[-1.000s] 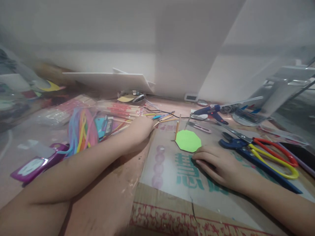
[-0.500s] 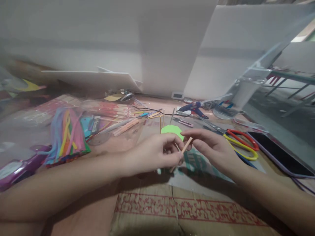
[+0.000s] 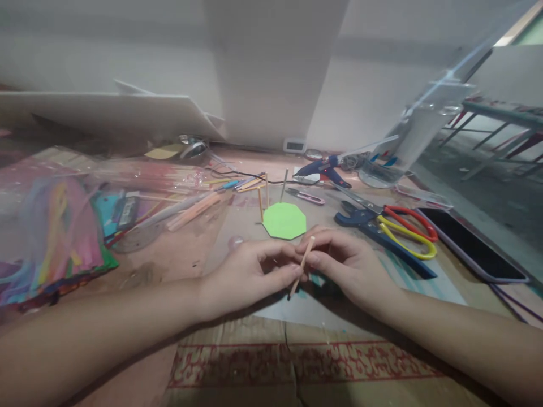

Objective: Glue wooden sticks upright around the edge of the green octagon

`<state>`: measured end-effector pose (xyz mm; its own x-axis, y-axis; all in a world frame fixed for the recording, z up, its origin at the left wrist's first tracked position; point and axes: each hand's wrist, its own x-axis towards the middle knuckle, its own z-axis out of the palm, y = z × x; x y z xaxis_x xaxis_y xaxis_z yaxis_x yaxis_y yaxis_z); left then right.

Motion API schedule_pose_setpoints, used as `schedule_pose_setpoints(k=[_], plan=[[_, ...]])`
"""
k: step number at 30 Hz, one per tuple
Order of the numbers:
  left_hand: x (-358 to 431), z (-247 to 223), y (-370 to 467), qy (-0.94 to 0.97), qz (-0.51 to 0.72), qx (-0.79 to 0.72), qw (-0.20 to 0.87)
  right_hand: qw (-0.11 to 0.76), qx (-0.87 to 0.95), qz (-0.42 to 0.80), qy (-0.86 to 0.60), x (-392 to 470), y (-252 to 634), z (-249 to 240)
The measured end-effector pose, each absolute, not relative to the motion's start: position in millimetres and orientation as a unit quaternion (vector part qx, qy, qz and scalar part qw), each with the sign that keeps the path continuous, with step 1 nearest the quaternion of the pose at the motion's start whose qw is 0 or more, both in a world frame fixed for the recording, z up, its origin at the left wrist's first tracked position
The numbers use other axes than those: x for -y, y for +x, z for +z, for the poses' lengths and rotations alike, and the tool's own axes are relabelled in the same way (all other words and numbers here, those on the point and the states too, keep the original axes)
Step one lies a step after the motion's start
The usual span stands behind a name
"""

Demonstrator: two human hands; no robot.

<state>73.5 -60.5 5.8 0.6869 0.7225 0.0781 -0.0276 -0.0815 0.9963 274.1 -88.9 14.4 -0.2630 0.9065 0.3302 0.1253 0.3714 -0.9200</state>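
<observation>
At the right of the bench (image 3: 169,263), a phone (image 3: 470,246) with dark screen facing up. Just left of it, scissors (image 3: 375,208) with one red and one yellow handle, overlapping dark blue pliers (image 3: 394,249). Farther back on the right, a tall clear container (image 3: 424,135); beyond it, a second bench (image 3: 503,112) with slanting legs. Far centre, a small white-framed display (image 3: 294,146) near the pale wall (image 3: 271,73). At far left, a white board (image 3: 106,113); nearer, a blurred bunch of multicoloured strips (image 3: 63,232) beside a blue packet (image 3: 108,209).
</observation>
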Motion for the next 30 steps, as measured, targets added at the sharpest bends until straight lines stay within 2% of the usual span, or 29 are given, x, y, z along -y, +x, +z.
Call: schedule_pose_setpoints(k=[7, 12, 23, 30], plan=[[49, 1, 77, 0.504, 0.252, -0.263, 0.783, 0.446, 0.572, 0.552, -0.411, 78, 276, 3], [35, -3, 77, 0.437, 0.256, -0.257, 0.823, 0.449, 0.517, 0.621, -0.382, 71, 276, -10], [34, 0, 78, 0.439, 0.244, -0.274, 0.820, 0.438, 0.528, 0.609, -0.397, 73, 274, -6], [34, 0, 78, 0.446, 0.246, -0.284, 0.812, 0.403, 0.594, 0.570, -0.400, 75, 273, -1]])
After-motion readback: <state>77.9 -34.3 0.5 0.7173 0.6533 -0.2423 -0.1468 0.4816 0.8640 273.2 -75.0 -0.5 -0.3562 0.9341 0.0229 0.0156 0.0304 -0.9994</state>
